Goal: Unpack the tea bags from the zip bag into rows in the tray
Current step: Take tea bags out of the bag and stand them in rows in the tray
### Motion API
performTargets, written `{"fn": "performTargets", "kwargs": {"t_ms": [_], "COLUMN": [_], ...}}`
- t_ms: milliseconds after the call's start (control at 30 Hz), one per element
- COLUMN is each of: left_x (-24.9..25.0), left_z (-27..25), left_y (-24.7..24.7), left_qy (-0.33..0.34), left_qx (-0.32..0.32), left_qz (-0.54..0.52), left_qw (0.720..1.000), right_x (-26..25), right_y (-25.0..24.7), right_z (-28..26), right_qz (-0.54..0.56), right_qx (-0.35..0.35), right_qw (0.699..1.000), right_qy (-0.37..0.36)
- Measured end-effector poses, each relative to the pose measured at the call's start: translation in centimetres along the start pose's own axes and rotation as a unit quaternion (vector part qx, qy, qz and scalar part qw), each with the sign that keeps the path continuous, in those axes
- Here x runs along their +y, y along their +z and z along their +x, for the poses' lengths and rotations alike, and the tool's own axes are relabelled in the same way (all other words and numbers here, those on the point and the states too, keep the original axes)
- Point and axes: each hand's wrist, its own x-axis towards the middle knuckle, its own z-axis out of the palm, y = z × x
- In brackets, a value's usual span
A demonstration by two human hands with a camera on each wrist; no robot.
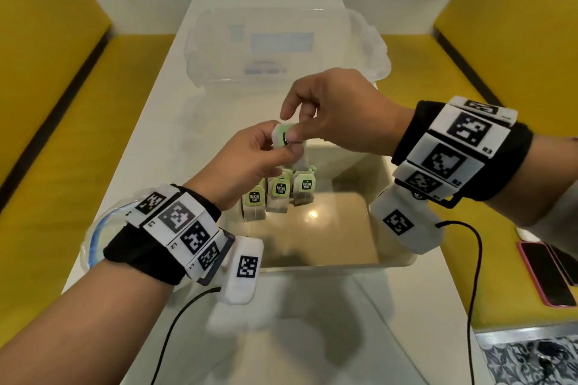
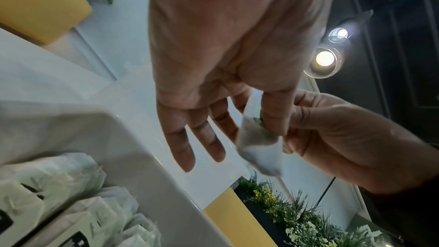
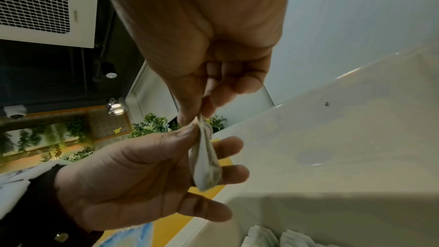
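Observation:
A tea bag (image 1: 280, 135) with a green tag hangs above the far left corner of the translucent white tray (image 1: 391, 259). My left hand (image 1: 283, 147) pinches it between thumb and forefinger. My right hand (image 1: 295, 134) pinches its top from the other side. In the left wrist view the tea bag (image 2: 259, 144) sits under my left thumb, with the right hand (image 2: 332, 138) beside it. In the right wrist view the tea bag (image 3: 206, 166) dangles from the right fingertips (image 3: 190, 117). Several tea bags (image 1: 279, 194) stand in rows in the tray's far left corner. The clear zip bag (image 1: 93, 237) lies under my left wrist.
A clear plastic lid or box (image 1: 281, 47) lies on the white table (image 1: 156, 122) behind the tray. Yellow benches (image 1: 62, 166) flank the table. Phones (image 1: 547, 275) lie on the right bench. Black cables (image 1: 475, 259) hang from both wrist units.

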Motion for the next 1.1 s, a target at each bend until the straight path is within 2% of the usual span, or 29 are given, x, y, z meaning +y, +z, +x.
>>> {"fn": "performTargets", "kwargs": {"t_ms": [133,300,433,533,700,800,900,1100], "left_x": [0.2,0.3,0.6,0.7,0.8,0.7,0.6,-0.1], "left_z": [0.0,0.2,0.3,0.4,0.4,0.2,-0.1,-0.3], "left_y": [0.3,0.2,0.0,-0.1,0.0,-0.2,-0.6,-1.1], "left_qy": [0.014,0.06,0.1,0.119,0.122,0.089,0.074,0.053], "left_qx": [0.007,0.084,0.117,0.128,0.14,0.115,0.107,0.081], "left_qz": [0.004,0.0,0.009,0.019,0.007,-0.022,-0.017,0.089], "left_qw": [1.0,0.995,0.988,0.985,0.983,0.989,0.991,0.991], "right_x": [-0.6,-0.6,0.0,0.2,0.2,0.3,0.3,0.3], "right_y": [0.0,0.1,0.5,0.9,1.2,1.2,1.1,1.2], "right_z": [0.3,-0.3,-0.9,-1.1,-1.2,-1.3,-1.3,-0.9], "right_qz": [-0.027,0.034,0.121,0.169,0.206,0.227,0.202,0.087], "right_qx": [0.003,0.042,-0.028,-0.05,-0.056,-0.037,-0.039,-0.038], "right_qw": [1.0,0.998,0.99,0.98,0.971,0.967,0.972,0.992], "right_qy": [-0.007,0.011,0.069,0.091,0.103,0.114,0.114,0.081]}}
